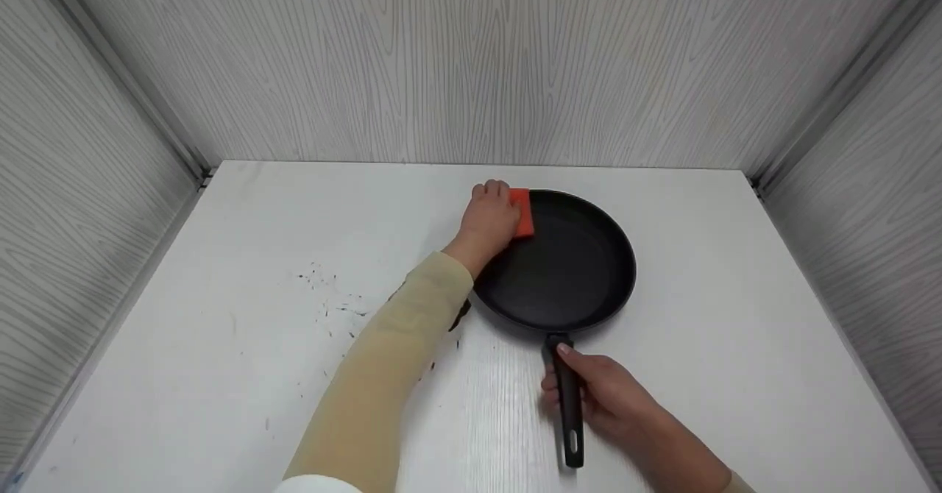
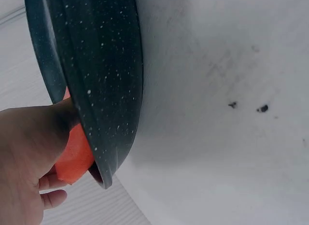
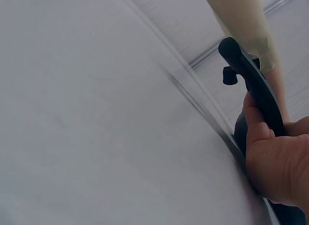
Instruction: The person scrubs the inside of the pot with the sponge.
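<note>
A black frying pan [image 1: 567, 272] sits over the white table, its handle [image 1: 571, 419] pointing toward me. My right hand [image 1: 614, 394] grips that handle close to the pan, thumb lying on top; the right wrist view shows the fingers wrapped round the handle [image 3: 263, 99]. At the pan's far left rim, my left hand [image 1: 491, 217] holds an orange-red sponge [image 1: 523, 213] against the inside. In the left wrist view the sponge [image 2: 77, 155] bulges out beneath the hand [image 2: 29, 157], next to the pan's speckled outer wall [image 2: 106, 80].
Dark specks and crumbs [image 1: 346, 309] are scattered on the white table [image 1: 243, 257] left of the pan, some beside the left sleeve [image 1: 383, 360]. Wood-grain panels [image 1: 471, 66] stand at the back and both sides.
</note>
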